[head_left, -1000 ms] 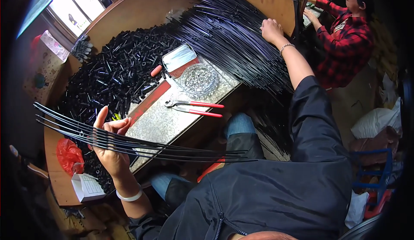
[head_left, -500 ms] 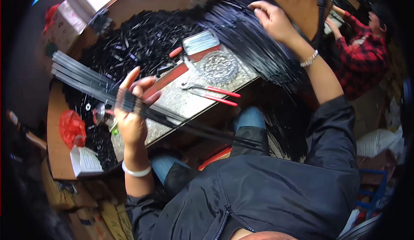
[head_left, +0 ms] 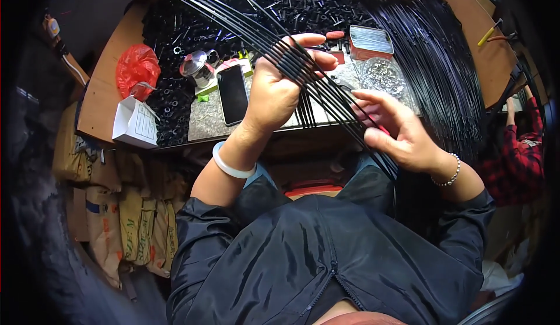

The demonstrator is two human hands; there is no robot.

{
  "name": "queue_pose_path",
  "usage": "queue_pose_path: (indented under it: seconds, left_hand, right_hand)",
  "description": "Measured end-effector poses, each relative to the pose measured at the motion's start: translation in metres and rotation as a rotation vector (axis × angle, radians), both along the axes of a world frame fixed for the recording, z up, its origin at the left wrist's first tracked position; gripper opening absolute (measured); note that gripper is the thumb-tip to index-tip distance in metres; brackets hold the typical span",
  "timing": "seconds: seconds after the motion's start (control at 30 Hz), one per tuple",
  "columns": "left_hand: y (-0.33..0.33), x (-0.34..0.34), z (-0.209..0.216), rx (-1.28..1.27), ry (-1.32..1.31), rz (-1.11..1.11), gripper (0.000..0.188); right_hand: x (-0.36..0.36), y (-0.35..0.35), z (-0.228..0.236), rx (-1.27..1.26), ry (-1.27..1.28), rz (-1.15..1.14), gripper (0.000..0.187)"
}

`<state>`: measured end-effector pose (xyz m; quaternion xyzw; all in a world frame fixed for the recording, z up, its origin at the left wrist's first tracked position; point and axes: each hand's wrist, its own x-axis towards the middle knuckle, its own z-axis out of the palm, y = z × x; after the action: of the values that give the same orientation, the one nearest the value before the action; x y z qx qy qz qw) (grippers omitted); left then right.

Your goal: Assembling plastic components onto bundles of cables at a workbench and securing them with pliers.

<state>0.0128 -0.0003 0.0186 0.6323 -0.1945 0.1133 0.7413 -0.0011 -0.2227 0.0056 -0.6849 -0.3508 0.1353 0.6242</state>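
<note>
My left hand (head_left: pixel 274 94) is closed around a fan of thin black rods (head_left: pixel 227 17), which slants across the table from the upper left toward my lap. A darker band (head_left: pixel 293 67) crosses the rods at my fingers. Beside their lower ends is my right hand (head_left: pixel 411 135), thumb and fingers apart; whether the thumb touches the rods I cannot tell. Something red shows behind the right fingers, mostly hidden. A large bundle of similar black rods (head_left: pixel 437 68) lies on the right of the table.
Small black parts (head_left: pixel 280 1) are heaped at the back. A tin of thin pale rods (head_left: pixel 371 40) and a clear dish of small metal pieces (head_left: pixel 382 75) stand near the right hand. A phone (head_left: pixel 233 94), metal pot (head_left: pixel 198 67), red bag (head_left: pixel 138 68) and white box (head_left: pixel 135 122) are left.
My right hand has come down from the rod bundle to the held rods. My left hand has moved right and up with them. The view has turned, and the phone now shows.
</note>
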Motion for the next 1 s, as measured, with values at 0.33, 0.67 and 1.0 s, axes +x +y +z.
queue_pose_path:
  seconds: [0.33, 0.67, 1.0]
  left_hand:
    - [-0.003, 0.004, -0.010, 0.174, -0.043, 0.040, 0.027]
    - [0.049, 0.123, -0.112, 0.868, -0.553, 0.364, 0.023]
    - [0.073, 0.097, -0.087, 1.731, -0.375, 0.257, 0.085]
  right_hand:
    - [-0.019, -0.002, 0.021, -0.075, 0.473, 0.062, 0.026]
    - [-0.049, 0.002, -0.063, -0.074, 0.047, -0.187, 0.017]
    - [-0.013, 0.050, -0.220, -0.089, -0.189, -0.438, 0.012]
